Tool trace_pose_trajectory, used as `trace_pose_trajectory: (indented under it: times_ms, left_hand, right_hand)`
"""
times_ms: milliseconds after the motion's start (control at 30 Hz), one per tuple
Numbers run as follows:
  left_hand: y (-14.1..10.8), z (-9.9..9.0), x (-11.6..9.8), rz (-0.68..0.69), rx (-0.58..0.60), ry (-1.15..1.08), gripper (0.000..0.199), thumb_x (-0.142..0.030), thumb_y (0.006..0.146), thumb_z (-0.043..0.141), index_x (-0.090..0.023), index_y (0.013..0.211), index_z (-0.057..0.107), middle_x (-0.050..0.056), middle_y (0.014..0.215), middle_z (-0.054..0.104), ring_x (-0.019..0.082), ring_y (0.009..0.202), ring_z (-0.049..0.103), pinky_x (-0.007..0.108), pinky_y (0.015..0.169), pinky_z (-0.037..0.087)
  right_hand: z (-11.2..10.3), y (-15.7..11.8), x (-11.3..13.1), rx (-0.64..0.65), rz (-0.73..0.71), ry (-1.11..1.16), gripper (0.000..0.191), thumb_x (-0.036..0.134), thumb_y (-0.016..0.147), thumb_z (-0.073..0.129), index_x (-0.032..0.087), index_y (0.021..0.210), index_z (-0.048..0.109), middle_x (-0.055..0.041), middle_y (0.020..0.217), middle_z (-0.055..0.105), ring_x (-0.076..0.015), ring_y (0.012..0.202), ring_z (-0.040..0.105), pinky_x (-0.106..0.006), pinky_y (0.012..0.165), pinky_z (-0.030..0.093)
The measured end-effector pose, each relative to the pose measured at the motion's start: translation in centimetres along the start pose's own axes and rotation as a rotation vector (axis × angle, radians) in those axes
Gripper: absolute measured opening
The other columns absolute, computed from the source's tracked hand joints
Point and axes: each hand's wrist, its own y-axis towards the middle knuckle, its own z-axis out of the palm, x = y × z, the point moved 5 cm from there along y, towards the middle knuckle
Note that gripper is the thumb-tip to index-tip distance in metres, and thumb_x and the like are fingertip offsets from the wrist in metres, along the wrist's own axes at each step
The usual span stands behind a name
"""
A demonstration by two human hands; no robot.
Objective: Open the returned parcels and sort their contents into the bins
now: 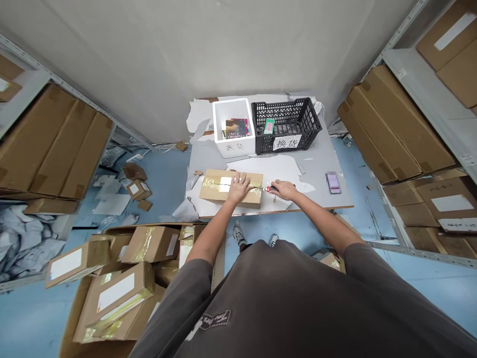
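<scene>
A taped cardboard box [211, 191] with a white label lies at the front of the table, and a dark slit runs along the tape on its top. My left hand [239, 187] rests flat on the box's top, fingers stretched out. In my right hand [284, 190] is a red and black utility knife [272, 189], its tip at the box's right end. Part of the knife's handle is hidden by my fingers.
Behind the box stand a white foam bin [234, 148] holding books and a black plastic crate [265, 145] with a green item. A phone [333, 183] lies on the right of the table [324, 161]. Lower left, a large carton [70, 318] holds several taped boxes. Shelves flank both sides.
</scene>
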Motion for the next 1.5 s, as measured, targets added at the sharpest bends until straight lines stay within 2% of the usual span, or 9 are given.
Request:
trace_pose_trajectory:
  times_ms: [367, 500, 633, 833, 1033, 1133, 1233, 1367, 1500]
  left_hand:
    - [-0.5, -1.7, -0.3, 0.003, 0.092, -0.023, 0.068, -0.062, 0.110, 0.057, -0.028, 0.168, 0.059, 0.012, 0.184, 0.043, 0.036, 0.175, 0.029, 0.059, 0.141, 0.025]
    - [0.4, -3.1, 3.2, 0.024, 0.151, -0.085, 0.070, -0.067, 0.111, 0.050, -0.029, 0.169, 0.058, 0.009, 0.184, 0.042, 0.034, 0.172, 0.034, 0.053, 0.139, 0.029]
    - [0.7, -4.7, 9.2, -0.122, 0.236, -0.073, 0.099, -0.081, 0.098, 0.061, -0.026, 0.179, 0.042, 0.013, 0.188, 0.034, 0.043, 0.174, 0.024, 0.062, 0.140, 0.020]
    - [-4.8, -5.9, 13.9, -0.399, 0.139, -0.070, 0.092, -0.077, 0.102, 0.054, -0.023, 0.177, 0.043, 0.019, 0.178, 0.047, 0.046, 0.161, 0.041, 0.061, 0.133, 0.032]
    - [-12.1, -2.6, 8.1, -0.610, 0.110, -0.108, 0.084, -0.063, 0.108, 0.052, -0.019, 0.179, 0.037, 0.028, 0.168, 0.052, 0.049, 0.144, 0.053, 0.063, 0.113, 0.051]
    - [-11.8, -0.8, 3.9, -0.420, 0.192, -0.148, 0.083, -0.058, 0.103, 0.065, -0.024, 0.176, 0.042, 0.028, 0.166, 0.053, 0.046, 0.138, 0.059, 0.061, 0.106, 0.056]
    - [-10.5, -1.4, 3.7, -0.320, 0.187, -0.144, 0.080, -0.053, 0.097, 0.075, -0.028, 0.169, 0.052, 0.025, 0.172, 0.047, 0.048, 0.150, 0.052, 0.063, 0.112, 0.052]
    - [-8.3, -4.1, 5.5, 0.116, 0.210, -0.100, 0.075, -0.036, 0.089, 0.084, -0.035, 0.160, 0.059, 0.016, 0.177, 0.046, 0.045, 0.169, 0.031, 0.064, 0.130, 0.034]
    - [-5.5, -5.4, 6.2, 0.367, 0.345, -0.076, 0.061, -0.030, 0.090, 0.077, -0.032, 0.149, 0.069, 0.019, 0.160, 0.062, 0.042, 0.158, 0.047, 0.058, 0.128, 0.038]
  right_hand:
    - [0.7, -0.3, -3.3, -0.107, 0.166, 0.319, 0.026, 0.050, 0.111, 0.061, 0.024, 0.112, 0.064, -0.0105, 0.113, 0.077, -0.0273, 0.101, 0.072, -0.029, 0.080, 0.046]
    - [5.5, -1.6, -0.4, -0.170, 0.439, 0.731, 0.040, 0.066, 0.102, 0.064, 0.028, 0.106, 0.054, -0.0018, 0.099, 0.074, -0.0236, 0.091, 0.071, -0.027, 0.076, 0.050]
    - [8.1, -0.1, 3.9, -0.179, 0.500, 0.883, 0.056, 0.070, 0.084, 0.080, 0.029, 0.108, 0.050, -0.0021, 0.106, 0.075, -0.0241, 0.099, 0.073, -0.028, 0.078, 0.055]
    - [1.7, 8.7, 3.7, -0.269, 0.658, 0.636, 0.059, 0.055, 0.089, 0.090, 0.024, 0.123, 0.053, -0.0129, 0.123, 0.078, -0.0272, 0.109, 0.072, -0.031, 0.085, 0.052]
    - [-5.3, 21.3, 7.2, -0.268, 0.590, 0.517, 0.072, 0.055, 0.104, 0.080, 0.007, 0.145, 0.046, -0.0255, 0.143, 0.070, -0.0234, 0.116, 0.062, -0.035, 0.100, 0.047]
    - [-6.3, 24.5, 8.7, -0.263, 0.569, 0.494, 0.064, 0.050, 0.105, 0.079, 0.005, 0.140, 0.050, -0.0266, 0.138, 0.070, -0.0254, 0.117, 0.064, -0.036, 0.099, 0.047]
    - [-6.4, 24.5, 8.8, -0.269, 0.548, 0.491, 0.045, 0.048, 0.105, 0.080, 0.014, 0.125, 0.058, -0.0248, 0.127, 0.073, -0.0307, 0.118, 0.067, -0.036, 0.093, 0.048]
    - [-5.8, 21.3, 8.0, -0.285, 0.434, 0.545, 0.036, 0.045, 0.108, 0.078, 0.019, 0.122, 0.059, -0.0170, 0.124, 0.078, -0.0228, 0.107, 0.066, -0.030, 0.087, 0.048]
    - [-3.7, 14.9, 6.5, -0.230, 0.397, 0.660, 0.030, 0.050, 0.119, 0.057, 0.022, 0.107, 0.061, -0.0043, 0.092, 0.079, -0.0167, 0.077, 0.067, -0.025, 0.072, 0.051]
